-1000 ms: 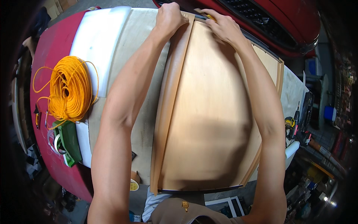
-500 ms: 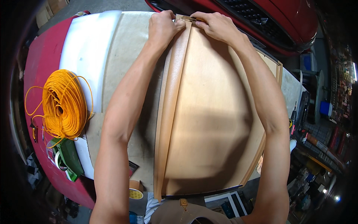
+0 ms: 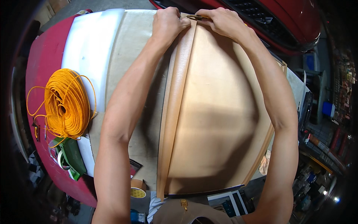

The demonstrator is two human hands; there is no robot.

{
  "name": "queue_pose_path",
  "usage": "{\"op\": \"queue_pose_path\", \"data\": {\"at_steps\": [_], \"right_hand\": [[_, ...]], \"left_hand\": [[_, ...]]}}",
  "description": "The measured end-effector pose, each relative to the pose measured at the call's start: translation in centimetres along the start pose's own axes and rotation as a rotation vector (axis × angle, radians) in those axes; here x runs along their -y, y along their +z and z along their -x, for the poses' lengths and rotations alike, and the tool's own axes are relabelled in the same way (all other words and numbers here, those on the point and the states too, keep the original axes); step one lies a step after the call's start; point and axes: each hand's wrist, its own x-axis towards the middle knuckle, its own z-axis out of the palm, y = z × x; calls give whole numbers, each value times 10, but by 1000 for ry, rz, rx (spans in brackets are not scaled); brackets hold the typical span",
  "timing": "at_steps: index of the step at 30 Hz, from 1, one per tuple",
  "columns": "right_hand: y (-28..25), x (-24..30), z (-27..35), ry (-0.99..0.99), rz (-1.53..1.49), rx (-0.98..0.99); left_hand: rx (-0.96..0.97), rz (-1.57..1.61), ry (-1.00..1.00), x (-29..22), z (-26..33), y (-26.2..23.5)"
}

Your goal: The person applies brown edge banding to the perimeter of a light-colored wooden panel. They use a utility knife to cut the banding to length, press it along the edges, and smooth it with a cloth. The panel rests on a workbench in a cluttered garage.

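Note:
A pale wooden panel (image 3: pixel 216 89) lies on the work table. Brown paper-like tape (image 3: pixel 178 89) runs lengthwise along its left edge, with its near end hanging past the front. At the far end of that strip, my left hand (image 3: pixel 168 24) is closed with the thumb pressed on the tape. Just to its right, my right hand (image 3: pixel 225 24) pinches a slim dark and brass-coloured tool (image 3: pixel 197 17) across the tape's end. The tool's exact kind is hard to make out, being partly covered by the fingers.
Coiled orange rope (image 3: pixel 67 102) lies at left beside a green tape dispenser (image 3: pixel 71 158) and a small cutter (image 3: pixel 36 132). White sheeting (image 3: pixel 89 52) covers part of the red surface. A tape roll (image 3: pixel 138 188) sits near the front edge. A red car (image 3: pixel 276 22) stands beyond the table.
The whole scene has shifted slightly to the right in the view. Both hands stay at the tape's far end, with the tool's angle slightly altered.

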Motion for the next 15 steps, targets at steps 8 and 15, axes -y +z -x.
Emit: {"op": "queue_pose_path", "data": {"at_steps": [8,15], "right_hand": [[-11,-11,5,-43,112,69],[-30,-36,57,84,-103,25]], "left_hand": [[77,-38,-1,-5,-2,-7],[106,-138,36,-5,-10,-3]]}}
